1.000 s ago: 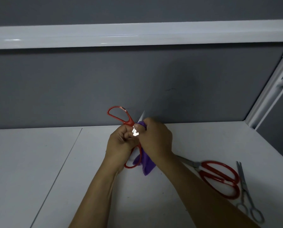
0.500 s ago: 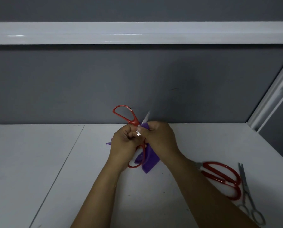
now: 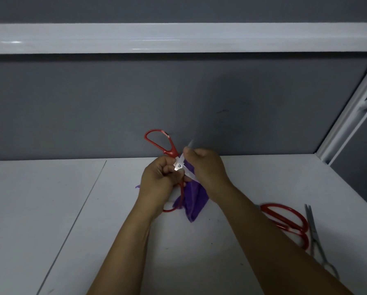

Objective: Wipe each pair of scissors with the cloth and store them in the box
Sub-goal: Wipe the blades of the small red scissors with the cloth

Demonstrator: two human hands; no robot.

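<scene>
Left hand (image 3: 157, 182) and right hand (image 3: 208, 167) close together, raised over the white surface (image 3: 50, 209). Left curled round the lower handle of the open red scissors (image 3: 171, 150), upper loop pointing up and away. Right pinching the purple cloth (image 3: 194, 199) around one blade, cloth hanging beneath. Further right on the surface, another red pair (image 3: 274, 204) just beside a slim steel pair (image 3: 313, 231).

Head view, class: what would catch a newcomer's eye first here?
At centre, the left hand grips open red-handled steel scissors while the right hand holds a purple cloth against a blade. At right, another red-handled pair and slim all-metal scissors lie on the white table.
</scene>
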